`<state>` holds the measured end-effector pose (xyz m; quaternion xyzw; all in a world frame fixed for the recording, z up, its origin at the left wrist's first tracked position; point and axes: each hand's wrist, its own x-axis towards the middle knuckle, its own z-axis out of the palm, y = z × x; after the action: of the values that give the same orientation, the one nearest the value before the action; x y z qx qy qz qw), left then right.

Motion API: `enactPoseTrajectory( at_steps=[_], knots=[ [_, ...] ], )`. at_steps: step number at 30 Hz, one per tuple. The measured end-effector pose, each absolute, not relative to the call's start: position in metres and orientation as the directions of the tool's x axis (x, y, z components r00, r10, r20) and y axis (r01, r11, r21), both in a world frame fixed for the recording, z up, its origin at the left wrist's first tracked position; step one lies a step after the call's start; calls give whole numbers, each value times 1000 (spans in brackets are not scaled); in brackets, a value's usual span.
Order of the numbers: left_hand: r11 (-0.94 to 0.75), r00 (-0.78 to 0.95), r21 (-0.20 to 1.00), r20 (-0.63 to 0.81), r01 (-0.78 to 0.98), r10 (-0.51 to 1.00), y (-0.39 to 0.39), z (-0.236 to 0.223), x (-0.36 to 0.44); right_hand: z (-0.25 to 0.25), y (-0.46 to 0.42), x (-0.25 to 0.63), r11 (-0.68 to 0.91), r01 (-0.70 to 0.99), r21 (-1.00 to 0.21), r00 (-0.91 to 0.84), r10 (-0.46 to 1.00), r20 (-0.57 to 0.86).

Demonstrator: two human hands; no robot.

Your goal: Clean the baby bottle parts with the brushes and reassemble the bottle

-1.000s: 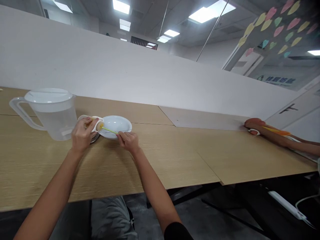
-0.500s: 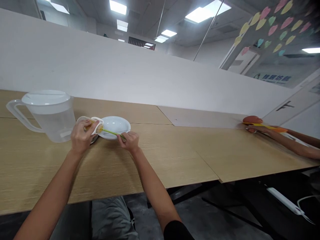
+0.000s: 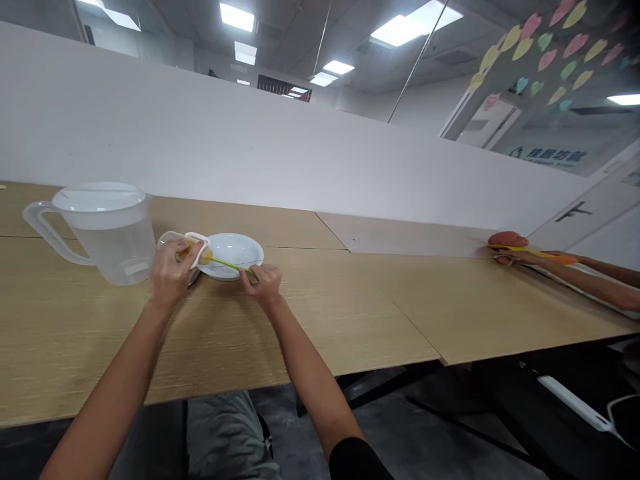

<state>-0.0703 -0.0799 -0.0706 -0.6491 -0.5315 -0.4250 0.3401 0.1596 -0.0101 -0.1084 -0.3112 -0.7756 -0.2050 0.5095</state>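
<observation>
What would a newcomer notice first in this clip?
The hands at mid-table stand out first: the left hand grips a small clear container with white handles, and the right hand holds a thin green stick over a white plate. Beside them stands a large clear lidded jug; colourful hearts cover the glass at upper right.

A black sleeve [image 3: 356, 463] covers the end of the person's right arm, creased grey trousers [image 3: 227, 437] show below, and the left hand [image 3: 171, 277] and right hand [image 3: 263, 283] are bare.
</observation>
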Motion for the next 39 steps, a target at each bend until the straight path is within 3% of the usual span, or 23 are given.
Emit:
enactPoseTrajectory(
  at_steps=[6,15,17,20,23,29,33,39],
  knots=[
    [-154,51,11,920,988,389,-76,-72,-71,-108,-4,168,695,718,-34,-156,209,965],
    [-167,0,86,889,982,459,-77,-72,-74,-110,6,182,651,738,-178,-51,316,947],
    [-122,-39,100,903,988,429,-80,-71,-79,-110,11,187,558,773,-302,86,380,921],
    [-66,-67,103,911,993,408,-83,-70,-81,-110,20,195,261,791,-553,376,505,777],
    [-92,-38,87,898,992,439,-80,-74,-77,-111,26,199,-1,759,-651,500,641,582],
    [-170,121,-44,871,984,476,-73,-82,-68,-112,23,194,-89,843,-531,333,861,384],
    [-116,21,36,891,993,453,-80,-76,-66,-111,20,190,-69,898,-435,205,940,273],
    [7,-124,129,938,992,323,-89,-63,-62,-111,19,187,-47,908,-416,149,965,216]
  ],
)
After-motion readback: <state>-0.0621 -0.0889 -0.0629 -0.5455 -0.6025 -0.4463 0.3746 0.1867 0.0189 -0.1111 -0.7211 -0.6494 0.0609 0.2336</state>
